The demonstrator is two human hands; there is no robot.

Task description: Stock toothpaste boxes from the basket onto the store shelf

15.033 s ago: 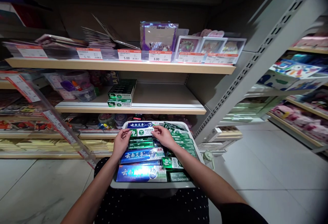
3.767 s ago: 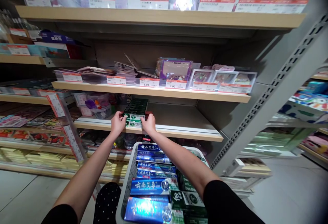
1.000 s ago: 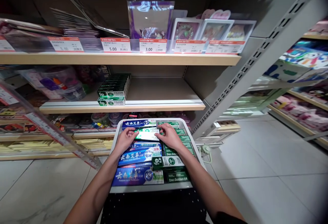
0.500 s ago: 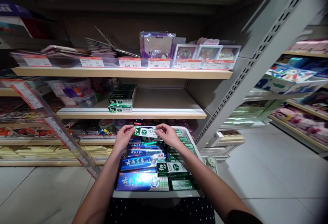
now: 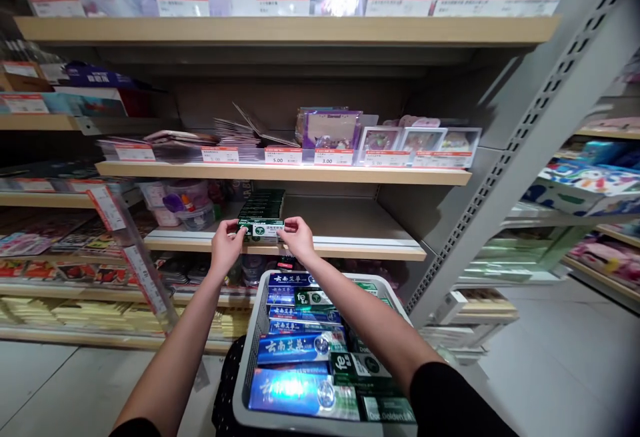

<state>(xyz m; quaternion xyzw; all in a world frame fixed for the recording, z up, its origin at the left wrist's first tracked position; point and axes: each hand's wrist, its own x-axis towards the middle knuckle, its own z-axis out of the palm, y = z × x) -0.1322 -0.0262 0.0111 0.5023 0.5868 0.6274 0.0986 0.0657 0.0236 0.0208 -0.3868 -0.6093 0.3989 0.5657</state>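
Observation:
Between my two hands is a green-and-white toothpaste box [image 5: 261, 230], at the front of a row of matching boxes [image 5: 267, 200] on the lower shelf. My left hand [image 5: 227, 243] pinches its left end, and my right hand [image 5: 297, 237] grips its right end. Whether the box rests on the shelf or on another box, I cannot tell. Below my arms is a grey basket [image 5: 245, 377] filled with blue toothpaste boxes [image 5: 300, 347] and green ones [image 5: 365, 369]. My right forearm covers part of its contents.
The lower shelf's edge [image 5: 350, 250] runs just under my hands. Plastic tubs [image 5: 187, 203] stand left of the row. Overhead, another shelf [image 5: 280, 171] holds flat packets and small boxed items. A slanted metal upright [image 5: 480, 210] rises at the right, and a price-tag strip [image 5: 127, 250] slants at the left.
Both hands have carried the toothpaste box from above the basket up and forward to the front of the shelf row. The camera view has tilted up, showing the higher shelf.

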